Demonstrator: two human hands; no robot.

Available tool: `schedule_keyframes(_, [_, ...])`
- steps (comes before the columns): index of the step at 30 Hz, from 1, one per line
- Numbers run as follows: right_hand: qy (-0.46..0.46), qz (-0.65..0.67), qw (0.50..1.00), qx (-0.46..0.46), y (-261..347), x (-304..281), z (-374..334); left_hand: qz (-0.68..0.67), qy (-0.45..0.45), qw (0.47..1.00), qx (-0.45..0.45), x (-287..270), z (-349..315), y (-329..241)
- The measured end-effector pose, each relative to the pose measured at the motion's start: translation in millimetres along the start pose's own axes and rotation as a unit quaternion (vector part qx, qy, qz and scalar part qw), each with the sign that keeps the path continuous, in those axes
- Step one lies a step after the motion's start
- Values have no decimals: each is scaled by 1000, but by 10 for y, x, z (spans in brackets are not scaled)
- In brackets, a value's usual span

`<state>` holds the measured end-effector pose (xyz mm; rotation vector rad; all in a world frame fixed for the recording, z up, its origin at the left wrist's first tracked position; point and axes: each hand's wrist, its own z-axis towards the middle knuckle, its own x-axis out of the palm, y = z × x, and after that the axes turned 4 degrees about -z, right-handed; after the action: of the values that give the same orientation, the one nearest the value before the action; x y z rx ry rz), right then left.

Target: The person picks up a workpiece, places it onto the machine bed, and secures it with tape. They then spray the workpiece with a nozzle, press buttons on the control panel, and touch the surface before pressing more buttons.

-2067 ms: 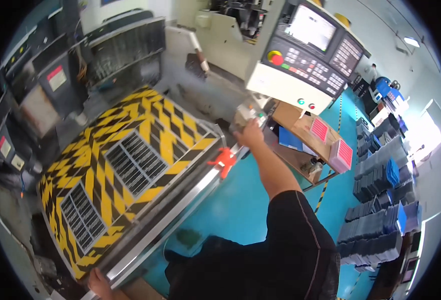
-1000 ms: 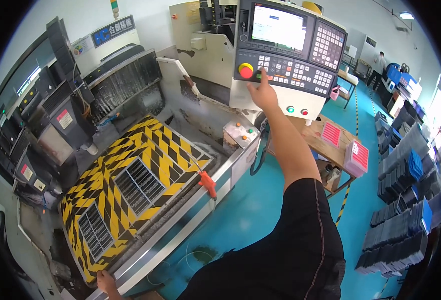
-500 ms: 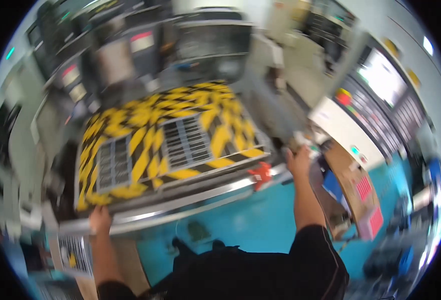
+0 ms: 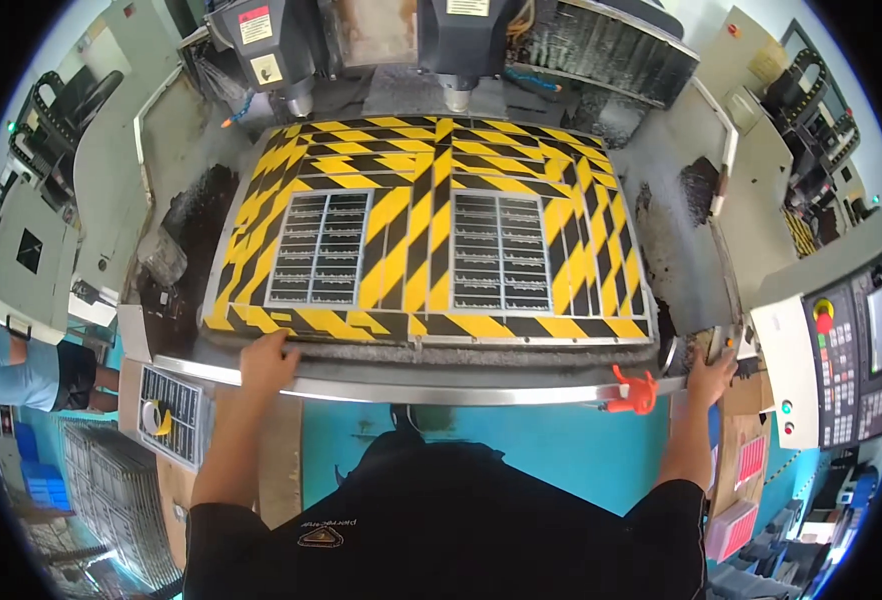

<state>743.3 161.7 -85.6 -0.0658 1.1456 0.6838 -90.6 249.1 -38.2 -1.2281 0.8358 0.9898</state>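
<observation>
My left hand (image 4: 269, 362) rests at the front edge of a machine bed (image 4: 431, 225) covered in yellow and black striped tape. Its fingers are apart, with nothing seen in them. Two recessed fixtures, the left one (image 4: 320, 248) and the right one (image 4: 502, 252), hold rows of dark narrow pieces. My right hand (image 4: 709, 378) is at the right end of the metal front rail (image 4: 441, 393), fingers spread beside small items on the ledge that I cannot make out. A red-orange trigger-shaped tool (image 4: 635, 391) hangs on the rail to its left.
Two spindles (image 4: 458, 95) hang over the bed's far edge. A control panel (image 4: 846, 360) stands at the right. At left, a tray with a grid (image 4: 171, 415) carries a yellow and white roll (image 4: 157, 418). Pink trays (image 4: 733, 528) lie lower right. Another person (image 4: 26, 370) stands far left.
My view has turned and steadied, so the bed now sits level and central. My left hand has moved along the front edge toward the bed; my right hand stays near the rail's right end.
</observation>
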Motion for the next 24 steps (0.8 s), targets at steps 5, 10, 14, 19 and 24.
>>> schedule_keyframes(5, [-19,36,999,-9,-123,-17,-8,75,85,990,85,346,830,-209])
schedule_keyframes(10, [-25,23,999,3,-194,-13,-43,99,175,980,12,487,1548,-547])
schedule_keyframes(14, [-17,24,1000,2,-209,-95,-137,97,196,976,-10,434,1869,-535])
schedule_keyframes(19, [-3,10,1000,13,-222,-392,-223,100,192,976,-30,453,2164,-557])
schedule_keyframes(24, [-1,-41,999,12,-426,-667,-234,108,225,968,7,386,1964,-583])
